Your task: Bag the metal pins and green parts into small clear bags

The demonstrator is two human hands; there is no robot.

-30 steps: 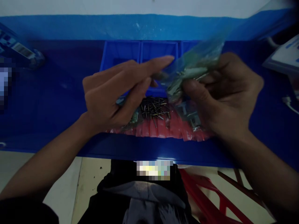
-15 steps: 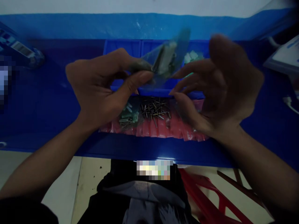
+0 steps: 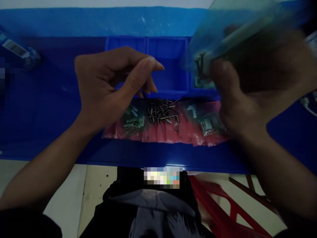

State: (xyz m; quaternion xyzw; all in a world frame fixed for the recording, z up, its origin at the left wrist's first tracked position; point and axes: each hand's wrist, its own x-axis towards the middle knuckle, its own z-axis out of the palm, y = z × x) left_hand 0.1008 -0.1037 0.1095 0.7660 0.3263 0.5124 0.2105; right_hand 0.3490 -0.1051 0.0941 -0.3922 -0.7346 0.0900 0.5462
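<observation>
In the head view, my right hand (image 3: 250,89) grips a clear plastic bag (image 3: 205,43), raised at the upper right and blurred by motion. Dark screws show through the bag's lower left corner, along with pale pieces. My left hand (image 3: 109,86) hovers over the front of the blue bins (image 3: 167,79), thumb laid against the index finger and nothing visible between them. Below the hands, a pile of loose metal screws or pins (image 3: 162,112) rests on a row of red plastic packets (image 3: 168,134). Clear bags of small hardware lie left (image 3: 133,122) and right (image 3: 208,124) of the pile.
The bins stand along the back of the blue table (image 3: 54,109). A blue package with a barcode label (image 3: 18,49) is at the far left. A white cable (image 3: 308,105) lies at the right edge. Below the table is a red plastic stool or chair (image 3: 223,198).
The plastic bag has passed from my left hand into my right, which has carried it up and right towards the camera. My left hand stays in nearly the same place without the bag.
</observation>
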